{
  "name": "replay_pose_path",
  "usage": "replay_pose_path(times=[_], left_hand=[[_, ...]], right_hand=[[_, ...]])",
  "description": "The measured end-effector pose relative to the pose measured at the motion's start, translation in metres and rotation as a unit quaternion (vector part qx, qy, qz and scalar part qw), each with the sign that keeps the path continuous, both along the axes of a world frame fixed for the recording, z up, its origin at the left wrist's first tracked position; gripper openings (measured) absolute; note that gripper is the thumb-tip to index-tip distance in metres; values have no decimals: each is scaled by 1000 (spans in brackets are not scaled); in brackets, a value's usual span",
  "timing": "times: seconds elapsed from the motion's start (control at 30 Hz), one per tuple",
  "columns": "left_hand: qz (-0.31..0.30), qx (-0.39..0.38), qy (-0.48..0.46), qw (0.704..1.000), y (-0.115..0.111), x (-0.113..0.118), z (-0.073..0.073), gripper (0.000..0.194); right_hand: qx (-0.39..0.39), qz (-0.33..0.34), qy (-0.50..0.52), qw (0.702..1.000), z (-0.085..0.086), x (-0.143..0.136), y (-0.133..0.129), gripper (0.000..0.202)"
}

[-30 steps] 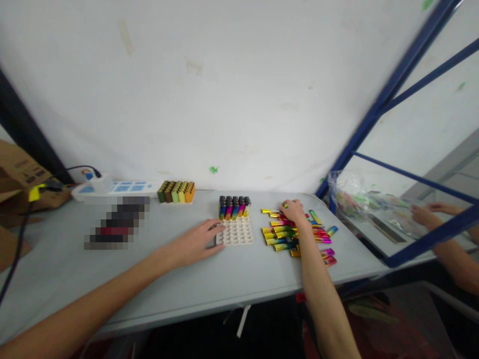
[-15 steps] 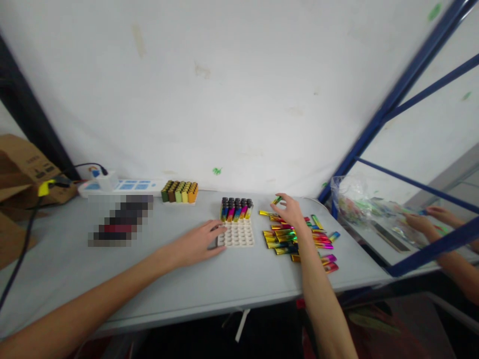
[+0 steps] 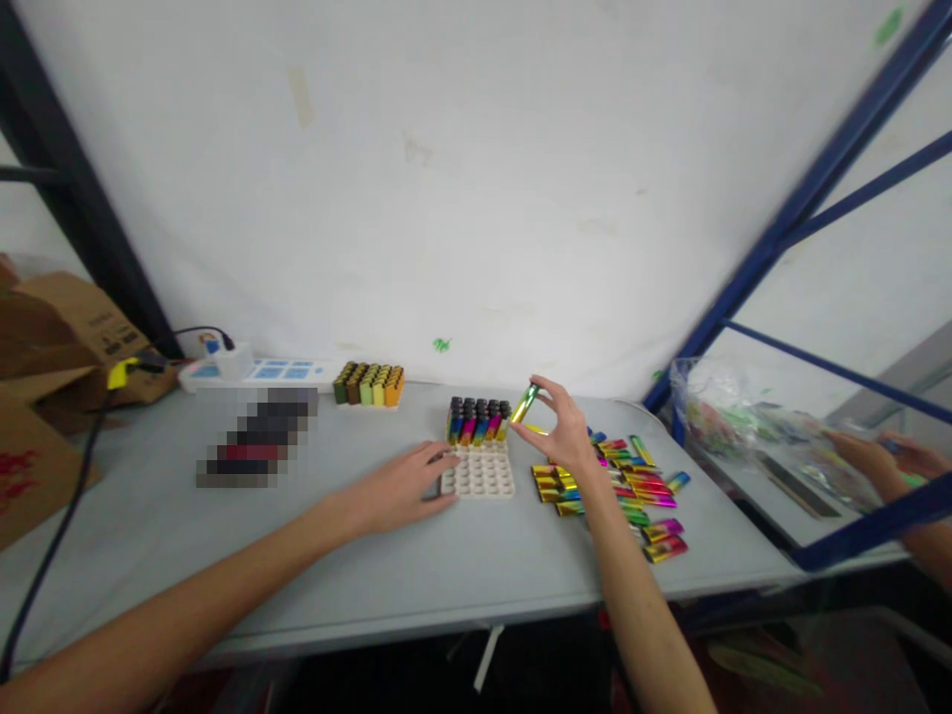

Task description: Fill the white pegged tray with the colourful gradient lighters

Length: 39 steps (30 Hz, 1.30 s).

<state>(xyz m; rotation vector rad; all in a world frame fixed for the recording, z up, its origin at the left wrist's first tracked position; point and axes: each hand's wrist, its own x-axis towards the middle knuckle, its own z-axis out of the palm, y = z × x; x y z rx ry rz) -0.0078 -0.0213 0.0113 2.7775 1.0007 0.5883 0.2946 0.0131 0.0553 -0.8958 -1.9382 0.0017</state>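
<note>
While the white tray [image 3: 477, 476] is apparently steadied by the left hand [image 3: 406, 489], its fingers spread part-open at the nine o'clock edge, a green-and-gold piece [image 3: 525, 404] is pinched at a tilt between thumb and fingertips of the right hand [image 3: 559, 428], at one o'clock from the tray. Dark-topped pieces [image 3: 476, 426] are stood at twelve o'clock, seemingly supported by recesses; loose pieces [image 3: 632, 486] are spread at three o'clock, probably for easy reach

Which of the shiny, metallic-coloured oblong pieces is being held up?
The shiny green-and-gold oblong piece, pinched aslant in the right hand. The multicoloured shiny loose pieces lie piled on the flat light-grey table instead.
</note>
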Motion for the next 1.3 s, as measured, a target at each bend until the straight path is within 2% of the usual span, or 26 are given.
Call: replay_pose_path(times=[0.1,0.2,0.5,0.6,0.73,0.93,1.13,1.3], left_hand=[[-2,-3,-8,1000,0,0,1,45],[-1,-6,-2,1000,0,0,1,44],[-5,4,-10,1000,0,1,1,43],[-10,5,-15,1000,0,1,0,42],[-12,3,-15,1000,0,0,1,43],[-9,2,-13,1000,1,0,0,43],[-9,0,-14,1000,0,1,1,42],[-8,-1,2,1000,-1,2,4,43]], right_hand=[[-24,35,31,999,-4,-2,1,68],[-57,56,66,995,-7,-4,2,52],[-83,58,51,994,-7,-11,3,28],[-95,64,61,991,-11,-11,6,33],[-119,70,98,986,-20,-10,13,56],[-117,56,76,989,-25,-8,17,37],[-88,10,20,996,-18,-8,12,41],[-122,26,16,992,-19,-9,12,39]])
